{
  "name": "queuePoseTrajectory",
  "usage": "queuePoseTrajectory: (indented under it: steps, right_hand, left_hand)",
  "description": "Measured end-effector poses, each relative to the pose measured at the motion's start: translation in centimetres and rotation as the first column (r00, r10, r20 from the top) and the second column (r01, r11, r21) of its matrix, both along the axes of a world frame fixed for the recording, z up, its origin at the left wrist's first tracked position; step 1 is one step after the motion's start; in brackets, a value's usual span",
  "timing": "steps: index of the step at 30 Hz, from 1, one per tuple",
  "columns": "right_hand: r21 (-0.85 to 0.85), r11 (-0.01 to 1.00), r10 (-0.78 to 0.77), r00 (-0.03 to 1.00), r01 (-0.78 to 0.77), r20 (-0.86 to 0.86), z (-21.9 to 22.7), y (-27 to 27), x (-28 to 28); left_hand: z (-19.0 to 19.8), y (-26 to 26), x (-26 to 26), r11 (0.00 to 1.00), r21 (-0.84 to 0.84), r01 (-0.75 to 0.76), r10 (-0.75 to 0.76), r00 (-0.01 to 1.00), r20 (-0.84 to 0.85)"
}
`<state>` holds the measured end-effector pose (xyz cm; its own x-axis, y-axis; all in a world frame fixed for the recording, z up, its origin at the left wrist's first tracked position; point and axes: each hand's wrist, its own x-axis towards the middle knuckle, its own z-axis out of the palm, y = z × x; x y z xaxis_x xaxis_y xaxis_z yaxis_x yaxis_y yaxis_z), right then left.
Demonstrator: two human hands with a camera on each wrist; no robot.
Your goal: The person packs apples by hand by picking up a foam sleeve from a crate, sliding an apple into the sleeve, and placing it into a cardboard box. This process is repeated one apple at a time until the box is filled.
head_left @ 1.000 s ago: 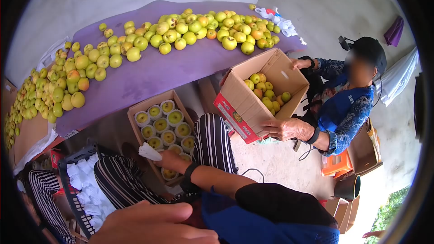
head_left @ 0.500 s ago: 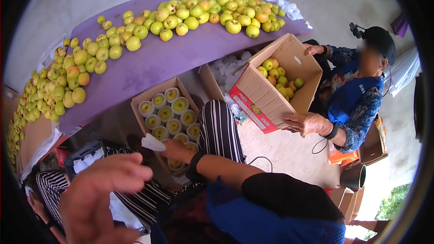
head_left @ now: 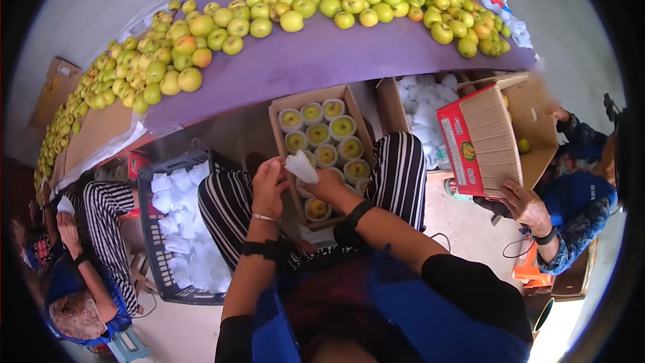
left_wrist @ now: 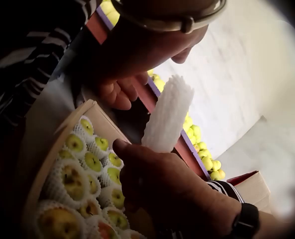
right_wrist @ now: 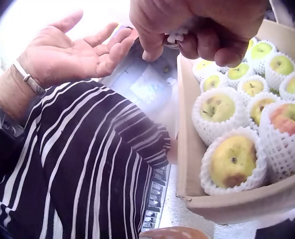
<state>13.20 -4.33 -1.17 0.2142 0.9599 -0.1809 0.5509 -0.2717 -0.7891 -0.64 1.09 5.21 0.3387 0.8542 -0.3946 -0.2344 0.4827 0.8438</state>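
Observation:
My right hand [head_left: 330, 187] grips a white foam fruit net [head_left: 302, 167], a narrow bunched sleeve that stands up out of the fist in the left wrist view. Beside it my left hand [head_left: 267, 188] is held up with nothing in it; its palm faces up with fingers loosely bent in the right wrist view. Both hands are over the near left part of a cardboard box [head_left: 276, 121] between my knees. Inside the box, yellow-green apples [right_wrist: 232, 160] sit in rows, each wrapped in a white foam net.
A dark plastic crate [head_left: 152, 242] of foam nets stands left. Loose apples [head_left: 291, 21] are heaped on the purple-covered table [head_left: 282, 67] ahead. At right, another person tilts a carton [head_left: 480, 141] with apples inside. A second person [head_left: 80, 275] sits at far left.
My left hand has swung from close before the head camera to beside the right hand. The right hand still holds the foam net. The head view has turned left; the other person's carton has tilted.

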Motion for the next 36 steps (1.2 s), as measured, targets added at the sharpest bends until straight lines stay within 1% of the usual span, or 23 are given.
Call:
queuePoseTrajectory:
  steps: [1,3,5,7,10,11,13,17,18,19,20,22,23,24,25,26,28,29,31,32,34,35,36]
  right_hand:
    - [0.001,1.0,0.028,1.0,-0.028,-0.012,0.0,0.2,-0.5]
    - [-0.026,0.999,0.047,0.998,-0.046,0.031,0.4,0.0,-0.1]
    - [-0.026,0.997,0.068,0.996,-0.067,0.053,0.5,-0.1,-0.2]
    - [-0.144,0.983,0.126,0.989,-0.115,0.072,0.6,0.2,-0.1]
    - [-0.047,0.986,0.163,0.975,-0.158,0.148,-0.3,0.1,0.2]
    - [-0.052,0.986,0.164,0.975,-0.158,0.152,-0.5,0.0,0.4]
    - [-0.15,0.98,0.154,0.978,-0.133,0.138,-0.2,0.1,0.2]
    - [-0.139,0.974,0.198,0.97,-0.179,0.139,-0.5,0.2,0.1]
    - [0.026,0.995,0.089,0.987,-0.094,0.133,-0.4,0.0,0.1]
    - [0.191,0.981,-0.017,0.994,-0.004,0.111,-0.3,0.0,0.1]
    - [0.192,0.981,-0.01,0.994,-0.012,0.112,-0.2,0.2,0.3]
    - [0.382,0.918,-0.126,0.992,0.106,0.029,1.2,0.7,0.4]
    - [0.382,0.918,-0.123,0.992,0.102,0.031,1.8,0.8,0.3]
    - [0.228,0.968,-0.035,0.96,0.101,-0.277,2.4,0.8,0.2]
    - [0.077,0.996,0.005,0.824,0.047,-0.567,2.7,0.9,0.1]
    - [0.079,0.996,0.007,0.825,0.046,-0.565,2.6,0.9,-0.2]
    - [0.213,0.975,0.094,0.77,0.056,-0.631,2.4,0.9,-0.8]
    - [0.231,0.971,0.103,0.777,0.056,-0.621,2.3,0.9,-0.6]
    - [0.036,0.993,-0.072,0.815,0.113,-0.575,2.1,0.9,0.0]
    - [0.053,0.992,-0.064,0.822,0.114,-0.566,2.3,0.9,0.3]
    - [-0.11,0.966,-0.248,0.71,0.236,-0.658,2.9,1.1,0.6]
    - [-0.097,0.966,-0.243,0.716,0.239,-0.655,3.0,1.3,0.9]
    - [-0.092,0.973,-0.223,0.747,0.213,-0.626,3.1,1.4,1.1]
  left_hand:
    - [-0.2,0.2,-0.7,1.0,0.001,-0.028,0.028,1.0,-0.012]
    - [-0.5,0.3,-0.4,0.995,0.076,0.07,-0.069,0.997,-0.017]
    - [-1.0,0.4,-0.7,0.997,0.056,0.044,-0.045,0.999,0.012]
    - [-2.2,0.8,-0.9,0.992,0.063,0.112,-0.113,0.993,0.022]
    - [-2.8,0.7,-0.8,0.986,0.027,0.163,-0.164,0.981,0.099]
    - [-2.8,0.6,-0.7,0.986,0.024,0.162,-0.164,0.981,0.104]
    - [-1.7,0.3,-1.0,0.965,0.065,0.254,-0.249,0.966,-0.076]
    - [-3.5,0.5,-0.7,0.986,0.088,0.144,-0.136,0.986,-0.093]
    - [-3.5,0.5,-0.5,0.999,0.044,0.018,-0.011,0.988,-0.156]
    - [-3.5,0.5,-0.4,0.994,0.011,-0.112,0.112,0.969,-0.22]
    - [-3.7,0.6,-0.4,0.993,0.011,-0.12,0.119,0.968,-0.219]
    - [-4.4,0.7,-0.3,0.968,0.079,-0.238,0.25,0.941,-0.23]
    - [-5.1,0.8,-0.1,0.967,0.079,-0.241,0.253,0.94,-0.228]
    - [-5.5,0.8,0.1,0.97,0.155,-0.186,0.22,0.945,-0.242]
    - [-6.0,0.7,0.3,0.965,0.23,-0.128,0.188,0.947,-0.259]
    - [-6.4,0.4,0.5,0.964,0.232,-0.13,0.189,0.948,-0.257]
    - [-5.9,0.0,1.0,0.996,0.092,-0.017,0.031,0.988,-0.15]
    - [-5.6,0.1,1.2,0.994,0.11,-0.016,0.031,0.99,-0.139]
    - [-5.3,-0.3,1.5,0.989,-0.136,-0.054,0.061,0.997,0.053]
    - [-5.3,-0.3,1.7,0.991,-0.12,-0.05,0.059,0.996,0.067]
    - [-5.5,0.0,1.7,0.99,-0.131,-0.06,0.067,0.996,0.052]
    - [-5.5,0.1,1.7,0.991,-0.12,-0.056,0.064,0.996,0.061]
    - [-5.6,0.3,1.7,0.988,-0.112,-0.107,0.114,0.992,0.054]
